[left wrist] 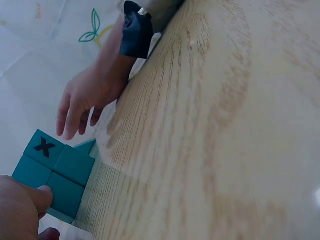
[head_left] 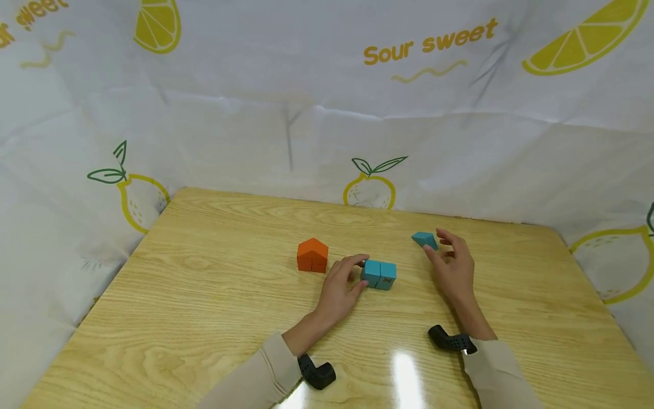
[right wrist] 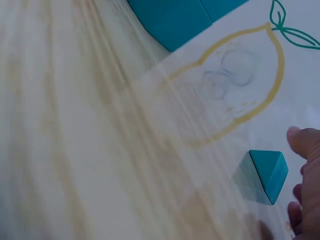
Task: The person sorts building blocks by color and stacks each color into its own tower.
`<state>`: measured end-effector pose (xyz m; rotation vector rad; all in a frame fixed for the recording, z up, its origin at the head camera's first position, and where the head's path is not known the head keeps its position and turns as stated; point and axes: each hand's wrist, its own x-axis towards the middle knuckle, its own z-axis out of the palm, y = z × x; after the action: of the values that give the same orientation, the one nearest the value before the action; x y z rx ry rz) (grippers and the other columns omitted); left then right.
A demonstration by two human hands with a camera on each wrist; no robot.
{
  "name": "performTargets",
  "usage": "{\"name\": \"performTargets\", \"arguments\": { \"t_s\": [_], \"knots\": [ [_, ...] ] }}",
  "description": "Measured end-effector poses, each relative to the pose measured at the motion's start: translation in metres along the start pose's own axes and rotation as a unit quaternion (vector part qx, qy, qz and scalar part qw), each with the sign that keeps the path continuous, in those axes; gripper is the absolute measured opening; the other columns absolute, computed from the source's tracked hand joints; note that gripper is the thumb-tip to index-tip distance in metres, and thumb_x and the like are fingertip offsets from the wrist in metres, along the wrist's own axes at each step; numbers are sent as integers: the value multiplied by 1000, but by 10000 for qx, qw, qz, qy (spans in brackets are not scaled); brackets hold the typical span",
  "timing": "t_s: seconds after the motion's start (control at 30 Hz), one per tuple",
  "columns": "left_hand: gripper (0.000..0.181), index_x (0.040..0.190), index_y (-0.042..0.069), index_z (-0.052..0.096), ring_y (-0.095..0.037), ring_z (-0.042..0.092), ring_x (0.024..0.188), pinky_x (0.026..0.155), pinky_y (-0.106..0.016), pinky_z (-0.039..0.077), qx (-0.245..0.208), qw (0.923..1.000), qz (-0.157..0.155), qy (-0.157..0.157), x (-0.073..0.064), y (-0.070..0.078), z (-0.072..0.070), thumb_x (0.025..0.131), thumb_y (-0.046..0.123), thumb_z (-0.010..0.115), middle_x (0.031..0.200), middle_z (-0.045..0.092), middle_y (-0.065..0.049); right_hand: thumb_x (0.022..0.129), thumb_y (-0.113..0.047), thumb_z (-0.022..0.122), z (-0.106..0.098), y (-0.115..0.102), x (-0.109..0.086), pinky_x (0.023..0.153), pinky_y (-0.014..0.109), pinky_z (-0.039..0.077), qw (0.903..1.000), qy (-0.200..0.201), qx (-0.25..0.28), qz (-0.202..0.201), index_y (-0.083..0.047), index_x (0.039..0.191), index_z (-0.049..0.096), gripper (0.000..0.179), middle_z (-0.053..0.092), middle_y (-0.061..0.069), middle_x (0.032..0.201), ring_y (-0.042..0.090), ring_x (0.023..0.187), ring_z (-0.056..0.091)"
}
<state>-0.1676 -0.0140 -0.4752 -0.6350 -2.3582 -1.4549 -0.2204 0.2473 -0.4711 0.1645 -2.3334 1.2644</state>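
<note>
A stack of teal blocks (head_left: 379, 274) stands on the table in the middle of the head view; one block face bears a dark X. My left hand (head_left: 337, 292) pinches the stack's left side between thumb and fingers. In the left wrist view the thumb (left wrist: 45, 196) lies against a lower block. To the right and farther back lies a teal triangular block (head_left: 425, 239). My right hand (head_left: 456, 267) is just right of it, fingers loosely bent; the right wrist view shows a small gap between the thumb (right wrist: 302, 141) and that block.
An orange house-shaped group of blocks (head_left: 313, 255) stands left of the teal stack, close to my left hand. The wooden table (head_left: 204, 295) meets a white lemon-printed cloth (head_left: 245, 142) at its back and sides. Each wrist wears a black band (head_left: 452, 341).
</note>
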Motion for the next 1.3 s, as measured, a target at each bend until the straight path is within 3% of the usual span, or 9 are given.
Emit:
{"name": "performTargets", "arguments": {
  "t_s": [0.17, 0.43, 0.7, 1.1, 1.3],
  "knots": [
    [50, 130, 12, 55, -21, 50, 83, 72, -28, 42, 24, 10000, -20, 2, 1, -2, 1, 85, 3, 71, 116, 60, -3, 92, -16, 67, -1, 1, 5, 83, 25, 39, 9985, -226, -134, 474, -4, 138, 49, 52, 51, 18, 128, 33, 113, 48],
    [49, 130, 13, 55, -21, 51, 84, 74, -29, 43, 23, 10000, 43, 25, 2, -3, 2, 85, 2, 71, 117, 60, -2, 90, -10, 68, 3, 2, 10, 87, 39, 39, 9961, -275, -341, 770, -4, 140, 46, 55, 53, 21, 124, 36, 115, 49],
    [51, 131, 13, 54, -22, 52, 87, 75, -29, 44, -27, 10000, -38, -22, 2, -2, 2, 85, 2, 71, 116, 60, -3, 90, -9, 68, 5, 3, 10, 84, 40, 40, 9949, -194, -569, 811, -2, 134, 53, 47, 58, 22, 120, 35, 110, 53],
    [51, 131, 13, 54, -21, 52, 88, 76, -29, 45, -15, 10000, -77, -33, 0, -2, 0, 85, 2, 71, 117, 60, -3, 92, -13, 65, 7, 3, 5, 91, 46, 40, 9944, -280, -549, 861, 0, 132, 55, 43, 57, 22, 122, 36, 110, 51],
    [52, 131, 14, 54, -20, 52, 87, 74, -28, 44, 53, 9999, -93, -38, 0, -2, 1, 84, 3, 71, 116, 60, -4, 92, -14, 65, 6, 2, 2, 86, 33, 42, 9955, -199, -517, 770, -1, 131, 56, 42, 57, 19, 121, 32, 108, 52]
  ]
}}
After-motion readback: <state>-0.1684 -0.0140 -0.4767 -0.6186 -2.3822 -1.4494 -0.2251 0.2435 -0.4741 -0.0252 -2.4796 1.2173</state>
